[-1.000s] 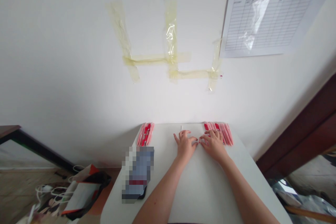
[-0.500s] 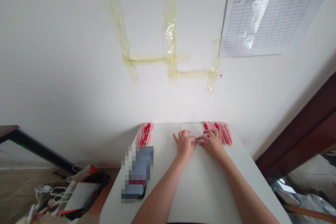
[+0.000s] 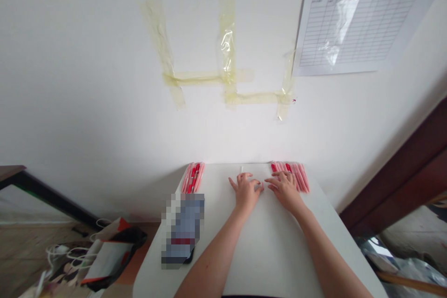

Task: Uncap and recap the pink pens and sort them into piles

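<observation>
My left hand [image 3: 247,192] is over the middle of the white table, thumb and index finger pinched on a small pink piece [image 3: 262,186]. The piece is too small for me to tell its kind. My right hand [image 3: 284,188] is just to the right, a short gap from the piece, with its fingers apart and holding nothing. Beside and partly behind its fingers lies a row of slim pink and red pen-like sticks [image 3: 301,178]. A short thin white stick [image 3: 241,169] lies beyond my left hand.
A second bunch of pink and red sticks [image 3: 193,178] lies at the table's far left. A blurred-out dark, flat object [image 3: 185,228] is near the left edge. The white wall [image 3: 104,102] meets the table's far side. Bags and white cables [image 3: 80,256] are on the floor.
My right hand has drawn away to the right from my left fingertips, where the two hands were meeting. The small pink piece stays with my left hand.
</observation>
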`<state>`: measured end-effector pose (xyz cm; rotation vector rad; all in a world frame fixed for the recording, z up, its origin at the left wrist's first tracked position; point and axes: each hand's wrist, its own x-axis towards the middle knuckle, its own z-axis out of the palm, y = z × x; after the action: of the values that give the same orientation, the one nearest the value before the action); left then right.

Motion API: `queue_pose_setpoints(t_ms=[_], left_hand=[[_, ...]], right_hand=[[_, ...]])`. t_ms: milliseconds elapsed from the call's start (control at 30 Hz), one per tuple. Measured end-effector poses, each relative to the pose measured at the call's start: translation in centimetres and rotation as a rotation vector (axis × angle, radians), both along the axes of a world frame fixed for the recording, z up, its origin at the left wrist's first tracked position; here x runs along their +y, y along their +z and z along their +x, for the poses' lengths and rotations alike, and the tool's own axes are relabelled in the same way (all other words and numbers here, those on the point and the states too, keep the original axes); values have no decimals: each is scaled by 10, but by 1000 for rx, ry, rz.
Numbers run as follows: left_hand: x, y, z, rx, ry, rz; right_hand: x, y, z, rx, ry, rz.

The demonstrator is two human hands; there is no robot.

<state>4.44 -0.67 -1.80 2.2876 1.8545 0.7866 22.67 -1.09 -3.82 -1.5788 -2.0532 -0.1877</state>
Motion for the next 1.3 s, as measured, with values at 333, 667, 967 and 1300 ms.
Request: queue_pose_setpoints(t_ms=[333, 667, 967, 1300], left_hand=[[3, -4, 2, -35, -7, 19], [-1, 0, 5, -29, -34, -19], [2, -2, 0, -48, 3, 28], [1, 0, -6, -150, 9, 88]], right_hand=[[-5, 6, -8, -3, 39, -5], [-4, 6, -6, 7, 33, 11], [-4, 1, -9, 18, 76, 39], [-3, 3, -8, 45, 30, 103]])
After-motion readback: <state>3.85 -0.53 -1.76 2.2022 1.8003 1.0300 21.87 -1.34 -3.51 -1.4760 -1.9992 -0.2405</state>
